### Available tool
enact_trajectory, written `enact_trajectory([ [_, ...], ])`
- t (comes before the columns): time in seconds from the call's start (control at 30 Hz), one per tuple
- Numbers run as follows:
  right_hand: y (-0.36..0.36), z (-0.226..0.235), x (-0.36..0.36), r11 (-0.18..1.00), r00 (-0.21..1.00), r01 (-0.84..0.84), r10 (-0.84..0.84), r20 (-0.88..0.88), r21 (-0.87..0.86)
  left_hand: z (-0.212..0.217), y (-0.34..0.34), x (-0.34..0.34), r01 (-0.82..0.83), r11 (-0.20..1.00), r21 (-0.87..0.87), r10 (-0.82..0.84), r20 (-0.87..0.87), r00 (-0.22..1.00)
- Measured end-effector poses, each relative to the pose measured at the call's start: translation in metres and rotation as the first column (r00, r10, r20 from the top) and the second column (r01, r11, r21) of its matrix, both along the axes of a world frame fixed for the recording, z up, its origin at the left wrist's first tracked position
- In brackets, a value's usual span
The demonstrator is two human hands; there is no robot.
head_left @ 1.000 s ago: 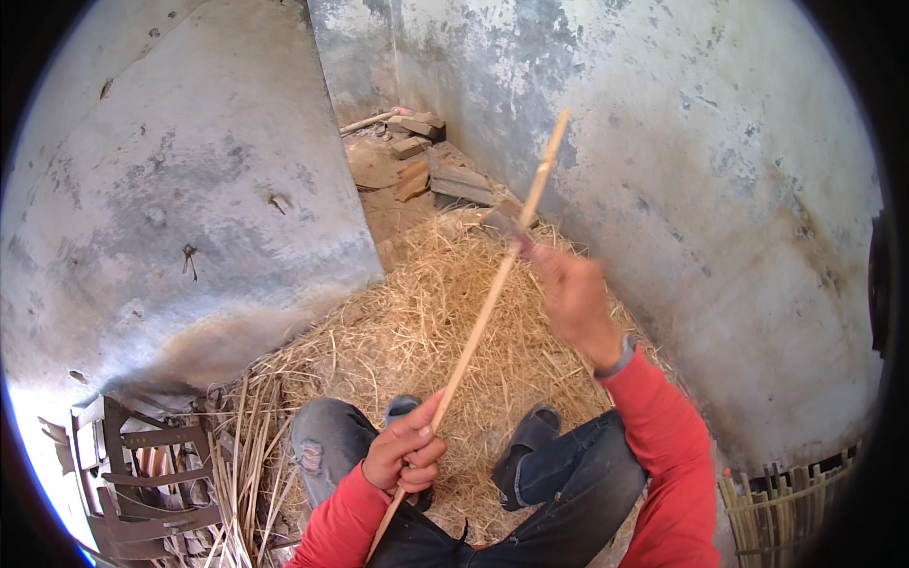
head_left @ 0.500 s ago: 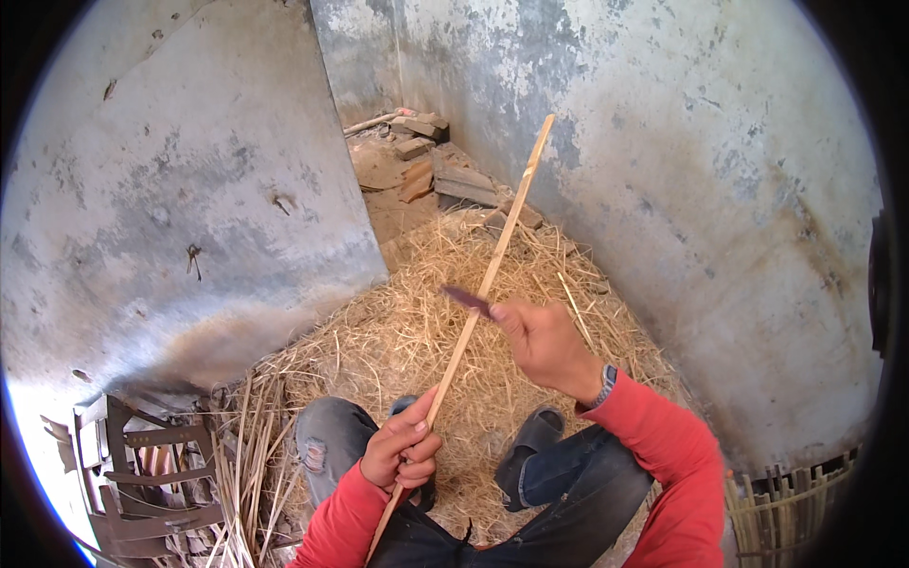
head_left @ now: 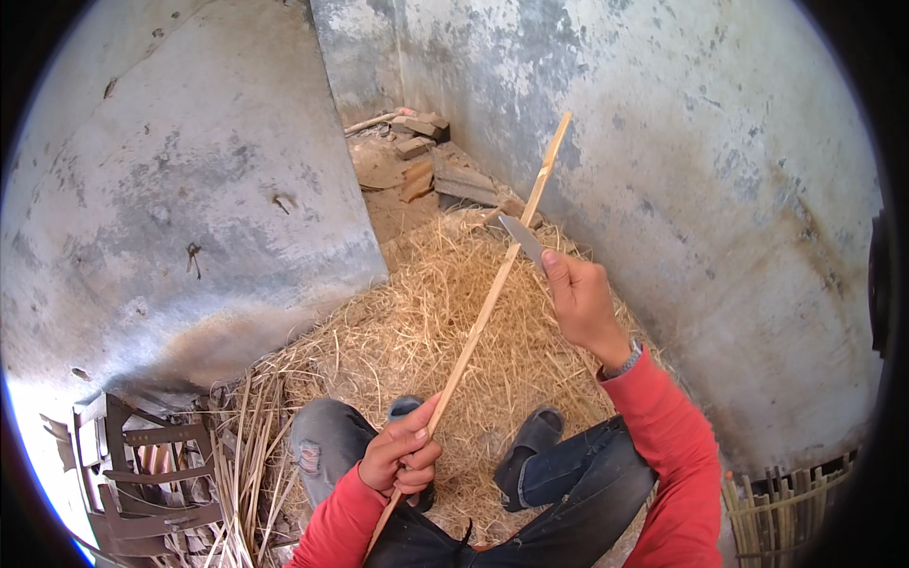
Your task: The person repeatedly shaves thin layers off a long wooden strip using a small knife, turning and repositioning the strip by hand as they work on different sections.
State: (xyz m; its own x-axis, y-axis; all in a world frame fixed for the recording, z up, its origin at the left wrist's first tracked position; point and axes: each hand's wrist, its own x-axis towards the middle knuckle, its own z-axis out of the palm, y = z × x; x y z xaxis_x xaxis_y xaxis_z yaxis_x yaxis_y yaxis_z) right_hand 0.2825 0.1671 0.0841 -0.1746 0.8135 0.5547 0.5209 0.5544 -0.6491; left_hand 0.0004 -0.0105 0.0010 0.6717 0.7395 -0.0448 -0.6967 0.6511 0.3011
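At your far left, a dark broken frame stands by the wall, and just to its right a loose bundle of thin sticks lies on the floor. Next comes your left hand, near your ripped left knee, its fingers wrapped around the lower part of the pale strip. That strip slants up and to the right between your legs, its lower end running down past your hand and its far tip up in front of the wall. Beneath it, a heap of straw-coloured shavings spreads over the floor. Farther right, the blade of the knife crosses the strip's upper half; you cannot tell whether its edge is biting. Your right hand grips the knife's handle end, thumb along it, with a wristband behind. At lower right is a slatted piece.
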Motion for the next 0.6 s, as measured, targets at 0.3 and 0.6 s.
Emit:
enact_trajectory([
  [0.3, -0.016, -0.010, -0.017, 0.986, 0.983, -0.159, 0.153, 0.106, 0.055, -0.001, 0.008, 0.003, 0.000, 1.000, -0.006, 0.001, 0.032, 1.000],
  [0.6, -0.017, -0.006, -0.018, 0.991, 0.991, -0.126, 0.124, 0.046, 0.042, 0.006, 0.009, 0.008, -0.007, 1.000, -0.002, 0.007, -0.092, 0.996],
])
